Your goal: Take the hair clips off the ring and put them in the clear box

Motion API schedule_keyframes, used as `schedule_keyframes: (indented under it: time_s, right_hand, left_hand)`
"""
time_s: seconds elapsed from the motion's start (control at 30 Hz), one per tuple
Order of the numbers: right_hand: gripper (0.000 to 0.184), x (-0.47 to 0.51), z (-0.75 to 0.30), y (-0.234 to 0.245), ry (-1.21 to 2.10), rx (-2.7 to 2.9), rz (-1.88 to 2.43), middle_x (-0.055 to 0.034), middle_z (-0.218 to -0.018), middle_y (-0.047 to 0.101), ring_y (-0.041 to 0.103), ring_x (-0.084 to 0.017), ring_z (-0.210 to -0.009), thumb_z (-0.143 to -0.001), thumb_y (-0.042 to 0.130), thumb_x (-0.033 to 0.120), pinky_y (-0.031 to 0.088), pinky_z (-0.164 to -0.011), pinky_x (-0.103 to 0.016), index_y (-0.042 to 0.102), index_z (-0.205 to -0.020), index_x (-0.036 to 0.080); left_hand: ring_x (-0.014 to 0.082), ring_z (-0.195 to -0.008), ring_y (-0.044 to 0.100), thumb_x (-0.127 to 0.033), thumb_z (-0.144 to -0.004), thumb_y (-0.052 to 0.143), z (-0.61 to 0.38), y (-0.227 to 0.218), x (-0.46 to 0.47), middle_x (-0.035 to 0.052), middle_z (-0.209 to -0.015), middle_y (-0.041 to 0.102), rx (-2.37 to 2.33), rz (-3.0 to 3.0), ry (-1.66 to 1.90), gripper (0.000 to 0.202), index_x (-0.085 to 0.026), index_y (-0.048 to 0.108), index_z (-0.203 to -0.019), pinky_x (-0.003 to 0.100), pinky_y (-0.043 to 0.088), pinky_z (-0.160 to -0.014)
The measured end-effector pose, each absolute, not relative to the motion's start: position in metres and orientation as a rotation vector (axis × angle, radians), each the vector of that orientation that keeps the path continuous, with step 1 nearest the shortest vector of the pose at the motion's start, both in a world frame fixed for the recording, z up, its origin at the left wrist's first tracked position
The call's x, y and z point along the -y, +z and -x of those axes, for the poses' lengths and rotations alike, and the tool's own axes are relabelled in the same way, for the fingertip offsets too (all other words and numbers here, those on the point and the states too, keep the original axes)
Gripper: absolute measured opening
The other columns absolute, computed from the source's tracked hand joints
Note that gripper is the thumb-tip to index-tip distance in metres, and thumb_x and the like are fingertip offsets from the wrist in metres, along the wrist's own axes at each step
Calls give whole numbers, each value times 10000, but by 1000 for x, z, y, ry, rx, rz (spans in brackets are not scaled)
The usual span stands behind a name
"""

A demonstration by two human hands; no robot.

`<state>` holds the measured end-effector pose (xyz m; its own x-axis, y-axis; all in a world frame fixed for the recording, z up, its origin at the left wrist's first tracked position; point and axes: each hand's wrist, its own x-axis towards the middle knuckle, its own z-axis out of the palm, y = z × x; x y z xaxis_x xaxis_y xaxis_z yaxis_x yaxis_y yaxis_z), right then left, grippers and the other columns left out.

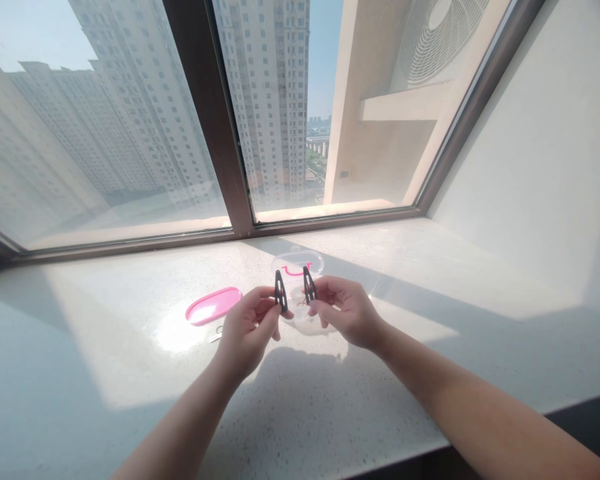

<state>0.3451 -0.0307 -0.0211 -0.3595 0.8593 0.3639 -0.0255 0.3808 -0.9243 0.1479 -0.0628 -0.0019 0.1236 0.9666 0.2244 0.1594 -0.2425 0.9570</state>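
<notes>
Each of my hands pinches a black snap hair clip, tip pointing up, above a white stone windowsill (430, 293). My left hand (247, 330) holds the left hair clip (281, 291) between thumb and fingers. My right hand (343, 310) holds the right hair clip (309, 285) the same way. The two clips stand side by side, a few centimetres apart. Just behind and beneath them sits a clear plastic box (298, 263) with a pink inner rim, partly hidden by my hands.
A pink oval lid (213, 305) lies on the sill left of my left hand, with a small metal piece (217, 332) beside it. A large window (230, 133) rises behind. A white wall (540, 160) bounds the right side. The sill's front edge runs at lower right.
</notes>
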Motion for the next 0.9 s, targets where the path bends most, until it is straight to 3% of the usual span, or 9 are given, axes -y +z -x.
schedule_keyframes:
  time_s: [0.4,0.9]
  right_hand:
    - [142,30,-344,-22,1127,1679,741,-38,-712,650,619,-142,-619,-835,605,197,523,-474,-234,655,-954,137]
    - [136,31,-345,-20,1142,1674,733,-28,-708,653,608,-126,-592,-830,596,127,514,-474,-221,650,-954,138]
  left_hand:
    - [116,-473,574,-222,-843,570,-147,-2,63,69,-752,728,-1153,-1563,1207,177,-133,601,-993,248,457,-473]
    - [108,-480,562,-204,-854,547,-147,-2,63,69,-757,719,-1149,-1568,1219,180,-125,599,-1007,248,462,-483]
